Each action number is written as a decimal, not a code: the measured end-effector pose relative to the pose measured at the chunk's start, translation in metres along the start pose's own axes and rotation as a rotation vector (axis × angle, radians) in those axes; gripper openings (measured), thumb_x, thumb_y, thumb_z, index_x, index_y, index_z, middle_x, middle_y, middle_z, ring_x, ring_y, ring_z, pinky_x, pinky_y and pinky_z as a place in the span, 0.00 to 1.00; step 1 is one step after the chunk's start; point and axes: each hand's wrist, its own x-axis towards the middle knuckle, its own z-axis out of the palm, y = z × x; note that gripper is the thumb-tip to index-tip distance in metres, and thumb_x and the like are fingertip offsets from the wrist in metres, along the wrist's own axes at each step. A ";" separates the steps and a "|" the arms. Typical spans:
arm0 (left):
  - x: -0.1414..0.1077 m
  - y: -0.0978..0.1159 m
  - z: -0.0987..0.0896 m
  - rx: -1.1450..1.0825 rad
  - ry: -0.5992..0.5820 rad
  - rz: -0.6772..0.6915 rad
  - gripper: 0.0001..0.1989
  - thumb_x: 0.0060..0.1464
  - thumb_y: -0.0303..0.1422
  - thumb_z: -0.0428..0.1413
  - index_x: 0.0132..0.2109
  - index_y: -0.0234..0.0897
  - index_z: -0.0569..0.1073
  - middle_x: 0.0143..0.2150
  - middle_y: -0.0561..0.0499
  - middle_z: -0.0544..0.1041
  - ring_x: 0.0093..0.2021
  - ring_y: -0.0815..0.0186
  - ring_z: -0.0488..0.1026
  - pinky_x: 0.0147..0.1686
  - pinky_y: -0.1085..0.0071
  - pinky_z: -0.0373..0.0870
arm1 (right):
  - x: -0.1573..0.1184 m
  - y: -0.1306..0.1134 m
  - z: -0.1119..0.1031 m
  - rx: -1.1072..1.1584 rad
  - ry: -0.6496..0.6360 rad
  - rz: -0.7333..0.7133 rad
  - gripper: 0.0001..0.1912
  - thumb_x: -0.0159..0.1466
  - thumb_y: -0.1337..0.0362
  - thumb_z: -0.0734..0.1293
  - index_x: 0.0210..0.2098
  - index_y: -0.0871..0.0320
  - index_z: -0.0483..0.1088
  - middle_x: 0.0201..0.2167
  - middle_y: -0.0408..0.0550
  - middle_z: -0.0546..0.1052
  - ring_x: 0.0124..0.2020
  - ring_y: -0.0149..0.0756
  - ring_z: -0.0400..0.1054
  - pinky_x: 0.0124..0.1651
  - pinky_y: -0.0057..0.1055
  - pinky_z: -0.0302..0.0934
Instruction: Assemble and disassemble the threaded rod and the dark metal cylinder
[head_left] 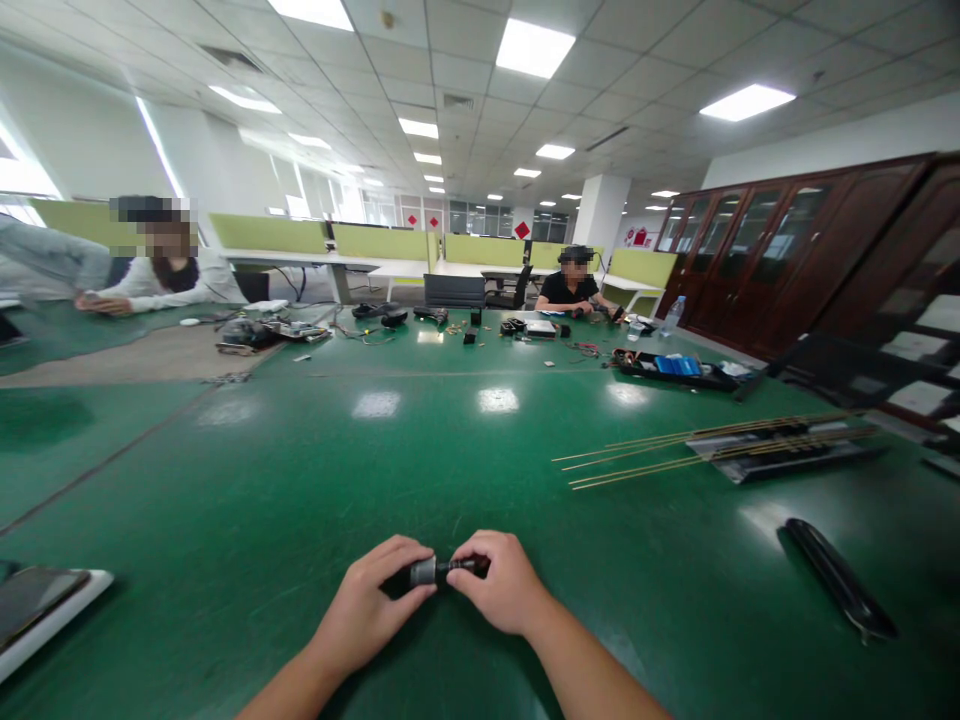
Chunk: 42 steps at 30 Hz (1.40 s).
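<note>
Between my two hands is a small dark cylindrical part (441, 571) with a grey band, lying roughly level just above or on the green table (420, 450). My left hand (369, 603) pinches its left, grey-banded end between thumb and fingers. At its right end, my right hand (501, 582) has its fingers curled round the black portion. The fingertips of both hands are close together and partly hide the part, so its full shape cannot be made out.
Thin gold rods (637, 470) extend over a dark tray (780, 452) at the right. Nearer stands a long black case (838, 578). A white-edged tray (67, 610) lies at the left edge. Two people sit across the table, beyond scattered tools and a black box with blue items (679, 367).
</note>
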 end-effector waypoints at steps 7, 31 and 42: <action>-0.001 -0.003 0.000 0.001 -0.012 -0.018 0.13 0.56 0.34 0.60 0.50 0.42 0.75 0.46 0.45 0.76 0.46 0.60 0.75 0.47 0.65 0.74 | 0.001 0.000 -0.001 0.005 -0.001 0.015 0.05 0.57 0.63 0.72 0.34 0.55 0.78 0.30 0.44 0.77 0.31 0.33 0.69 0.38 0.28 0.62; -0.002 -0.007 0.000 -0.020 -0.049 -0.053 0.14 0.58 0.34 0.60 0.51 0.45 0.73 0.47 0.50 0.74 0.47 0.63 0.73 0.49 0.67 0.70 | 0.002 0.002 -0.001 0.005 0.009 -0.010 0.05 0.57 0.64 0.72 0.34 0.56 0.78 0.29 0.44 0.76 0.30 0.32 0.68 0.36 0.27 0.60; -0.003 -0.009 -0.001 -0.011 -0.043 -0.052 0.14 0.58 0.35 0.60 0.51 0.45 0.73 0.47 0.49 0.74 0.48 0.62 0.72 0.49 0.66 0.70 | 0.002 0.003 -0.002 0.012 0.008 -0.017 0.04 0.58 0.64 0.72 0.33 0.55 0.78 0.29 0.43 0.76 0.30 0.32 0.68 0.36 0.27 0.60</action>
